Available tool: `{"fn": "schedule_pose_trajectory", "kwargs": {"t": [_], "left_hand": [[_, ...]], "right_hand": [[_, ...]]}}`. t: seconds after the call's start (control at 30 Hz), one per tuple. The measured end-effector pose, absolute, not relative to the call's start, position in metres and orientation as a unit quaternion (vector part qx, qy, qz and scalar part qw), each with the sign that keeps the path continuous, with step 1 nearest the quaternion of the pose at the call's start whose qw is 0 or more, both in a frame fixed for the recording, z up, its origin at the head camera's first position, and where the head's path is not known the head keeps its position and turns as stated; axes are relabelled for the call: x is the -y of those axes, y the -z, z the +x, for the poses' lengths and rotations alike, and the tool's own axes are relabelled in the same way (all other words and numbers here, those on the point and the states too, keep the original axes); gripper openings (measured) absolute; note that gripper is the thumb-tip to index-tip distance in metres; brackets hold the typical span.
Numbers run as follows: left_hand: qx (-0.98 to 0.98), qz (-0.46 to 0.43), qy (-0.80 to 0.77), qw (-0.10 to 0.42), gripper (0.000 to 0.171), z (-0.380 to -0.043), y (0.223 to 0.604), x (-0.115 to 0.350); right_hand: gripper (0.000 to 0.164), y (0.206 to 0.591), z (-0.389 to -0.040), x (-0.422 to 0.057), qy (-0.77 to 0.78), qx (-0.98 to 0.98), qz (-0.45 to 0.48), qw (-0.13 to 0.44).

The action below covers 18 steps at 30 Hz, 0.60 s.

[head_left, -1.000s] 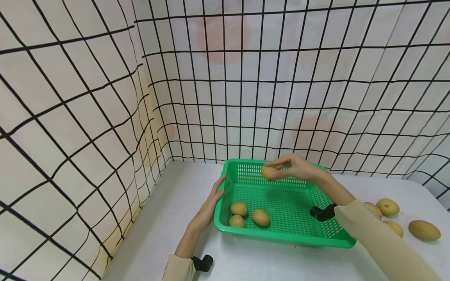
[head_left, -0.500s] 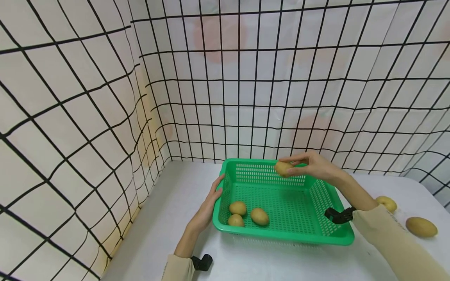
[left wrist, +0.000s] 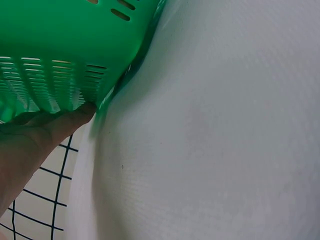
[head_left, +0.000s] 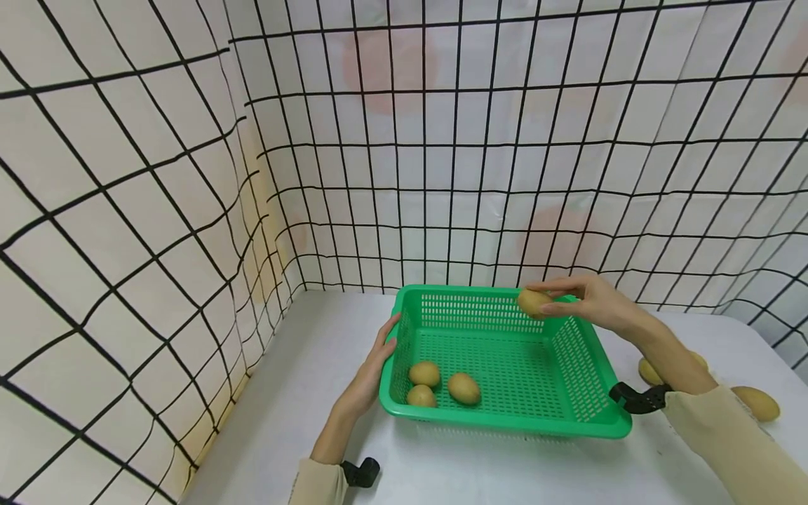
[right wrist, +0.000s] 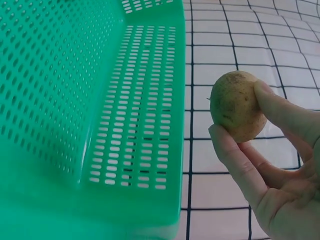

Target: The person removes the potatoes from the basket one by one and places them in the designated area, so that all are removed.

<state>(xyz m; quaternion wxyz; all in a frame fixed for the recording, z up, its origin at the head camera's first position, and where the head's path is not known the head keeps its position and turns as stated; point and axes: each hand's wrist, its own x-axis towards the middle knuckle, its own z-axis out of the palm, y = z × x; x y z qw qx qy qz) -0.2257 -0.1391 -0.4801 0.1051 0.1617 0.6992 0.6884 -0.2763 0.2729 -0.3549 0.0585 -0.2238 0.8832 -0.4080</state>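
Right hand pinches a potato near the basket's far-right corner — light, even pressure advised. Left hand touches its left rim, curl unclear — best kept steady.

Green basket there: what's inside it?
Inside the green basket, three potatoes lie near its left end. What lies directly beneath them is covered, so can't be seen.
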Motion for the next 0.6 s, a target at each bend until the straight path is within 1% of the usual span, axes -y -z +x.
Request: {"fn": "schedule_pose_trajectory", "kwargs": {"t": [0.27,0.5,0.6], "left_hand": [[-0.699,0.161,-0.688,0.106,0.054,-0.225,0.481,0.139],[-0.698,0.159,-0.69,0.106,0.053,-0.225,0.48,0.139],[-0.698,0.161,-0.69,0.107,0.053,-0.224,0.479,0.139]], "right_hand": [[0.051,0.358,-0.262,-0.3,0.409,-0.893,-0.183,0.051],[0.059,0.364,-0.249,-0.324,0.408,-0.902,-0.122,0.075],[0.058,0.369,-0.242,-0.334,0.415,-0.9,-0.114,0.071]]}}
